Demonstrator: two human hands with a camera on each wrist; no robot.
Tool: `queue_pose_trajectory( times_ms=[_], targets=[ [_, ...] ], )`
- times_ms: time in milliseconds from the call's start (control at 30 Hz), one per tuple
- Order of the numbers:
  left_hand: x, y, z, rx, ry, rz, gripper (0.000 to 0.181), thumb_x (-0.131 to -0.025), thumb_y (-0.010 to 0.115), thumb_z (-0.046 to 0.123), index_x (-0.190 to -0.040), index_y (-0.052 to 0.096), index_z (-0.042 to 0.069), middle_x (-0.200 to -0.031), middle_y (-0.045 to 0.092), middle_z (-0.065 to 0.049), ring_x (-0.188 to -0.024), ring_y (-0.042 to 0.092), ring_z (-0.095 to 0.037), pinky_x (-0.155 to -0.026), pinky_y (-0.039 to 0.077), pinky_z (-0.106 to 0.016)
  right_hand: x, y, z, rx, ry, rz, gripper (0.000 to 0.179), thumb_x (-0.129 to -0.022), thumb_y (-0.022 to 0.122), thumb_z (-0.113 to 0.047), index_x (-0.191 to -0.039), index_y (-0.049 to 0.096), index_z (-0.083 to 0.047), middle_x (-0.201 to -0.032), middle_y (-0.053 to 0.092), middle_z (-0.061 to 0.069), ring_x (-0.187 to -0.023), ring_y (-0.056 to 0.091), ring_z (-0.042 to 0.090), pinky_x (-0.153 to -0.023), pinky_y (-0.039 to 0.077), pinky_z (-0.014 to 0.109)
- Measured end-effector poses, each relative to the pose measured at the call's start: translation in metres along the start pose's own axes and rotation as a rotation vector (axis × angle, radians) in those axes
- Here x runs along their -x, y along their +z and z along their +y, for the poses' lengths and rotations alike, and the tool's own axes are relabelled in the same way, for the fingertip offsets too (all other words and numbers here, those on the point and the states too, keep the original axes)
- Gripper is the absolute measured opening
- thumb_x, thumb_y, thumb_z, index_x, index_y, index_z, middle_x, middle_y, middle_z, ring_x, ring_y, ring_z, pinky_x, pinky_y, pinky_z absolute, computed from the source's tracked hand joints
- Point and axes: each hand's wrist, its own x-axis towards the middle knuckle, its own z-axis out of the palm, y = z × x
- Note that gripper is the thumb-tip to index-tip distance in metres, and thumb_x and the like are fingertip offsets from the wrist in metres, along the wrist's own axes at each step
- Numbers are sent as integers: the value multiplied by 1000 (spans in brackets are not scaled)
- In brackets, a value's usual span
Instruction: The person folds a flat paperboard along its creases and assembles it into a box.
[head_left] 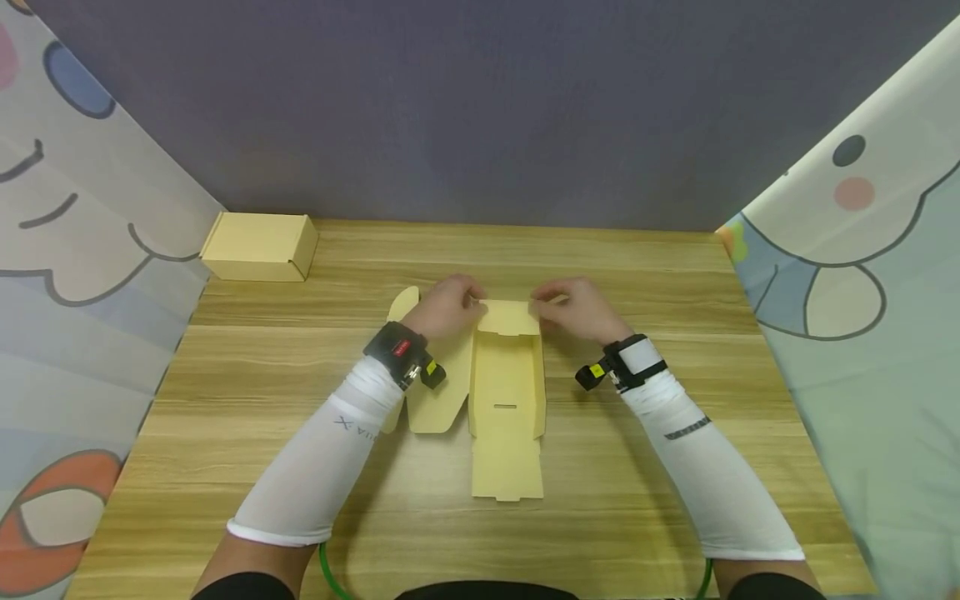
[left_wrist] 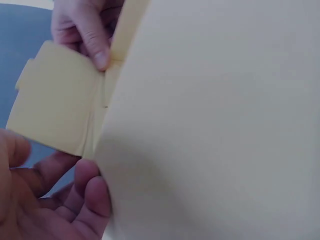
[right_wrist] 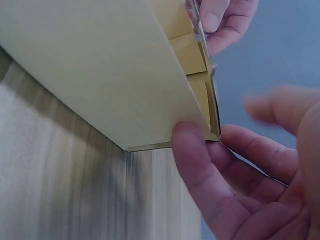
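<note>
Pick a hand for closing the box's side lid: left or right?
Probably left: the left hand is by the open lid; the right hand is across the box, at its far-right corner.

Right grip [right_wrist: 245, 195] at box [right_wrist: 100, 75] corner

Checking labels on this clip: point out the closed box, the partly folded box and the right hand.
Closed box [head_left: 257, 240]: head view, on its top face.
Partly folded box [head_left: 506, 368]: head view, on its inner bottom panel.
Right hand [head_left: 579, 311]: head view, on the back of the hand.
</note>
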Motion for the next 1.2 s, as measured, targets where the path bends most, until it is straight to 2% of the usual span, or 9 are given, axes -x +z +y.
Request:
queue_pose_trajectory(
  times_ms=[133, 267, 367, 567, 767, 967, 1200],
  targets=[
    [0, 2, 4, -44, 0, -1, 38, -99, 70, 22, -132, 62, 5, -127, 60, -9, -108, 62, -25, -93, 57, -39, -1, 2, -6, 71, -14, -30, 59, -90, 81, -38, -139, 64, -9, -137, 68, 13, -115, 71, 32, -99, 58, 49],
    [-4, 5, 6, -112, 23, 3, 39, -96, 73, 15, -131, 62, 2, -125, 62, -12, -107, 63, -26, -95, 57, -40, -3, 6, -14, 148, -38, -48, 61, -90, 82, -28, -142, 61, -6, -141, 66, 15, -115, 70, 33, -98, 59, 49],
    [-9, 8, 7, -165, 49, 7, 34, -94, 73, 11, -126, 64, 1, -121, 65, -13, -106, 63, -27, -96, 56, -41, -6, 10, -20, 217, -64, -49, 59, -89, 82, -22, -141, 61, -4, -137, 68, 17, -111, 70, 33, -95, 60, 48],
    [-13, 13, 12, -292, 78, 28, 20, -90, 71, 2, -110, 68, 2, -108, 71, -12, -97, 68, -27, -89, 59, -39, -14, 20, -25, 363, -124, -32, 35, -89, 79, -13, -121, 71, -3, -112, 76, 14, -97, 70, 28, -88, 60, 44],
    [-17, 17, 17, -441, 62, 43, 21, -94, 68, 3, -114, 69, 4, -111, 75, -11, -99, 73, -27, -85, 62, -39, -20, 24, -30, 434, -171, -21, 14, -89, 74, -5, -102, 74, -2, -97, 77, 12, -85, 69, 25, -82, 60, 43],
    [-18, 17, 22, -467, 13, 29, 25, -96, 70, 7, -120, 69, 6, -117, 75, -11, -102, 72, -28, -84, 62, -38, -27, 28, -28, 514, -203, -23, 4, -91, 74, -5, -93, 72, -3, -86, 72, 8, -75, 64, 22, -73, 57, 38],
    [-19, 18, 22, -478, 12, 55, 18, -94, 71, 6, -112, 71, 8, -107, 75, -9, -95, 71, -25, -79, 61, -37, -30, 31, -31, 583, -182, -36, 6, -92, 75, -10, -92, 70, -6, -83, 69, 5, -73, 61, 21, -69, 55, 35]
  ],
)
